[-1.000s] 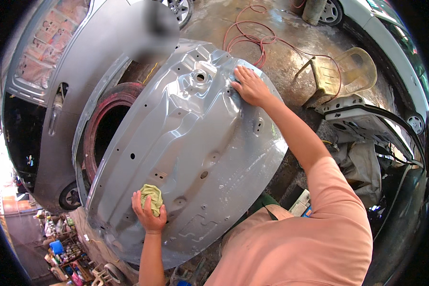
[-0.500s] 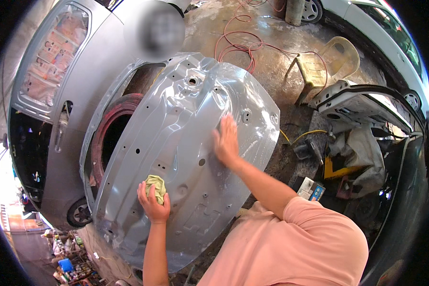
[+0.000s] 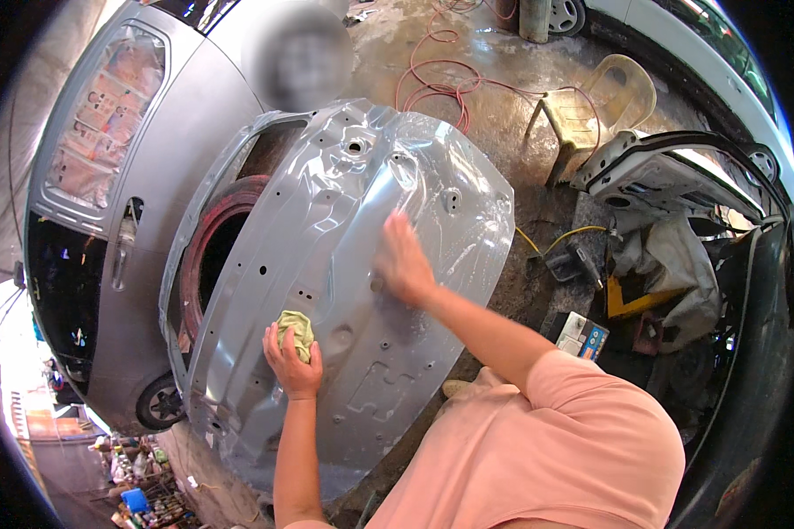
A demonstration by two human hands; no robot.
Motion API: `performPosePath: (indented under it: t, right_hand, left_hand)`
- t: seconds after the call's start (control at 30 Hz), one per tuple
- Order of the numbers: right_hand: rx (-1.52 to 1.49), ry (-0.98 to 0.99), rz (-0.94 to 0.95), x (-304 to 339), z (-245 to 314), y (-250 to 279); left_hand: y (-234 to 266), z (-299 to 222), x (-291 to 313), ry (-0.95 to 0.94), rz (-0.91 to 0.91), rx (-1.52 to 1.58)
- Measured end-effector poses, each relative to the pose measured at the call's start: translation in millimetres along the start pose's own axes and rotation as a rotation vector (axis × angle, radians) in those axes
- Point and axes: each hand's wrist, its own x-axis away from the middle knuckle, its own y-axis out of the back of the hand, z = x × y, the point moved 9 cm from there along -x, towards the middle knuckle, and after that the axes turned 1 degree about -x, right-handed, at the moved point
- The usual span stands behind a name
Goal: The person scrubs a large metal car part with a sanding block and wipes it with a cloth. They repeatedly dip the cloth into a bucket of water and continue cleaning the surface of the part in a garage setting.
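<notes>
Running lengthwise from seven toward one o'clock, the grey panel (image 3: 326, 273) lies mid-view. The left hand (image 3: 295, 370) clasps a green cloth (image 3: 297, 335) at eight; the right hand (image 3: 408, 262), apart, extends blurred, contact unclear. Printed sheets (image 3: 119, 115) sit at ten.

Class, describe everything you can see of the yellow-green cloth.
The yellow-green cloth is a soft-looking wad, crumpled into folds. It sits bunched against the grey, metal-looking panel, just below some small holes in the picture. The left hand grips it, fingers and thumb over its lower part. Whether it is wet cannot be told.
</notes>
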Motion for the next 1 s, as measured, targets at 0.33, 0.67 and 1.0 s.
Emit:
performPosePath:
  t: [0.33,0.67,1.0]
  right_hand:
    - [0.132,-0.147,-0.159,-88,-82,43]
    - [0.37,0.041,0.084,-22,-87,45]
    - [0.089,0.059,0.164,8,24,-11]
  left_hand:
    - [-4,-4,-11,-0.015,-0.011,0.0]
    - [-2,-5,-9,-0.001,-0.006,-0.002]
    - [-5,-4,-7,0.023,0.012,-0.009]
